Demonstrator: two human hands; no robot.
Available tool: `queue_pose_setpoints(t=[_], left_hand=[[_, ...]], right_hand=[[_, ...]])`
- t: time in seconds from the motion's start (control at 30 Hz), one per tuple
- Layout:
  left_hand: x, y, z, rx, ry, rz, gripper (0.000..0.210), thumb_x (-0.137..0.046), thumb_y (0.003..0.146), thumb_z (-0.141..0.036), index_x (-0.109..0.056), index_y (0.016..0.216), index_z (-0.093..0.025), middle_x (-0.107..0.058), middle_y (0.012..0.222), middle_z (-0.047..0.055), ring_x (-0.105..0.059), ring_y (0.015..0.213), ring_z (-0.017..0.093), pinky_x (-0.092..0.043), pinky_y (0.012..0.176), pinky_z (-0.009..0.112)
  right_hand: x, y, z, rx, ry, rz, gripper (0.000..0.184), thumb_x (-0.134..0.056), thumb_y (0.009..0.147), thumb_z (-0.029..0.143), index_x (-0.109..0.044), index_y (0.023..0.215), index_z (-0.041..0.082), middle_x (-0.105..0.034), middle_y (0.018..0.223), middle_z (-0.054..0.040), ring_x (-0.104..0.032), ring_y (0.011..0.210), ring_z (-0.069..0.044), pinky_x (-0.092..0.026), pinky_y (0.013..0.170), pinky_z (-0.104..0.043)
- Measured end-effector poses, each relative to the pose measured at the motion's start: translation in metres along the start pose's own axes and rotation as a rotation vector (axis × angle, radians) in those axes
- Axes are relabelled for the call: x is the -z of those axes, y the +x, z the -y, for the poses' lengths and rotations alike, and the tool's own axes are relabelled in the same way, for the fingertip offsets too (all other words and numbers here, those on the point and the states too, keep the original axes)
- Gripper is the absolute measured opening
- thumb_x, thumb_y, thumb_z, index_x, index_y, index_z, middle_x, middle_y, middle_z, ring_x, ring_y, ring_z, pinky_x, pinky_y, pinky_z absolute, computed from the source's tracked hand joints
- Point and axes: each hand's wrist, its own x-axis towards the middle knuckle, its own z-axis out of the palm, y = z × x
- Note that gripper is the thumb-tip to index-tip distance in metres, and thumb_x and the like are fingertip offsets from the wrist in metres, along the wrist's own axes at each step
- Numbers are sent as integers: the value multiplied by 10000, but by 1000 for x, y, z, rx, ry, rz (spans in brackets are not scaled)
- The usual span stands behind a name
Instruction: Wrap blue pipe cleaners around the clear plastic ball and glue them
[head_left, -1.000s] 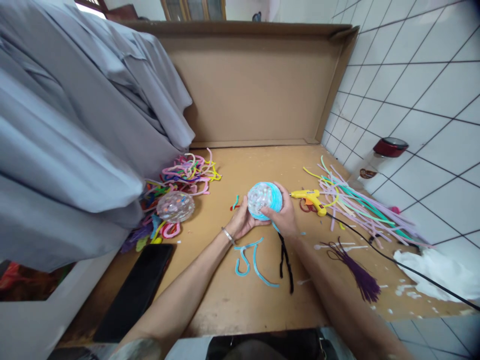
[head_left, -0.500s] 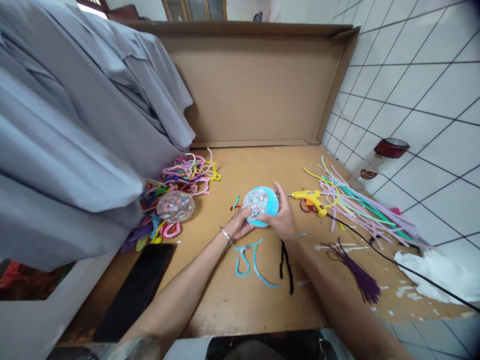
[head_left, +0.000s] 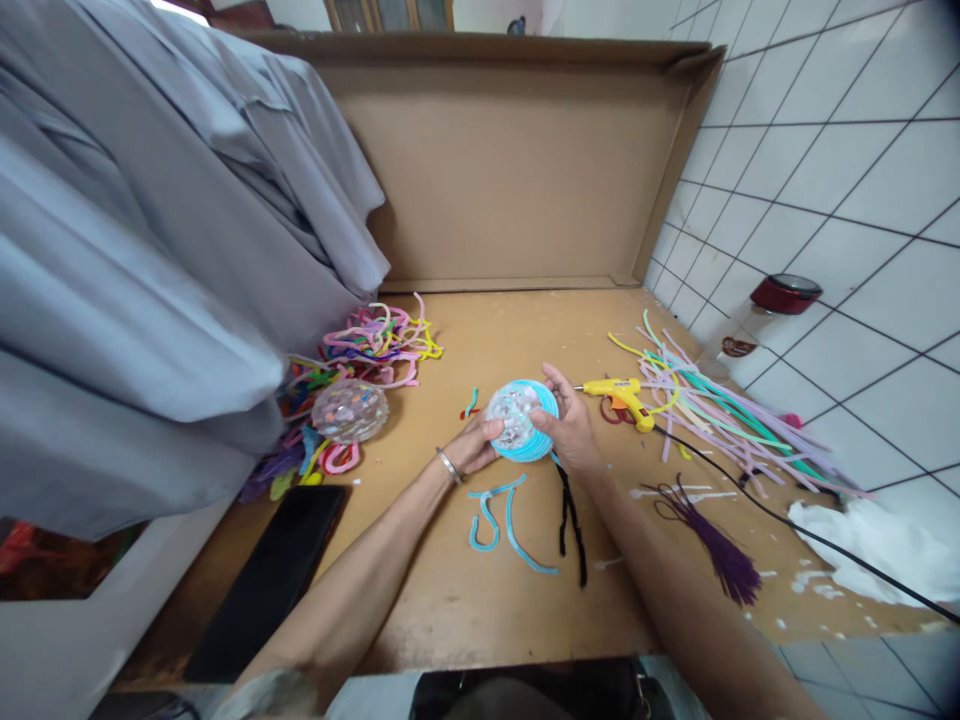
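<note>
Between both hands is a round, clear container [head_left: 513, 412] with blue pipe cleaner [head_left: 546, 398] wound round its side. My left hand [head_left: 475, 444] grips its left edge, thumb on the clear face. My right hand [head_left: 568, 428] holds the right side, with the thumb across the face and the fingers behind the blue coils. Loose blue pipe cleaners [head_left: 489, 520] lie bent on the table below, and black pipe cleaners [head_left: 571, 525] lie near my right wrist. Just right of my right hand rests a yellow glue gun [head_left: 619, 395], with red-handled scissors [head_left: 616, 413] partly under it.
At left, a second clear container [head_left: 350, 411] sits against a heap of colourful pipe cleaners [head_left: 382, 340], near a black phone [head_left: 274, 575]. Straight pipe cleaners [head_left: 720, 410], a jar [head_left: 757, 325], a purple bundle [head_left: 720, 555] and white tissue [head_left: 874, 545] are at right. Cardboard [head_left: 517, 170] stands behind.
The container has turned and tilted slightly in my hands, so its clear face shows more. My right thumb has moved up onto that face.
</note>
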Motion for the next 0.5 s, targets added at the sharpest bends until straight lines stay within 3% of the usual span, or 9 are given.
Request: queue_pose_setpoints(t=[0.23,0.5], left_hand=[[-3,1,-1,29,-14,20,1029,-953,509,-537,-558,1382,-162,-733,1209,195,-689,1166,383,-572,996,455],[-3,0,0,40,-17,1,1023,-958,504,-525,-556,1378,-178,-728,1225,192,-692,1156,386,-550,1018,483]], right_hand=[[2,2,2,-42,63,-6,737,-871,576,530,-657,1229,265,-507,951,11,-531,791,-135,-524,736,-277],[3,3,-2,-33,51,-23,756,-856,599,541,-638,1267,261,-555,965,3,-584,834,-156,-543,777,-303]])
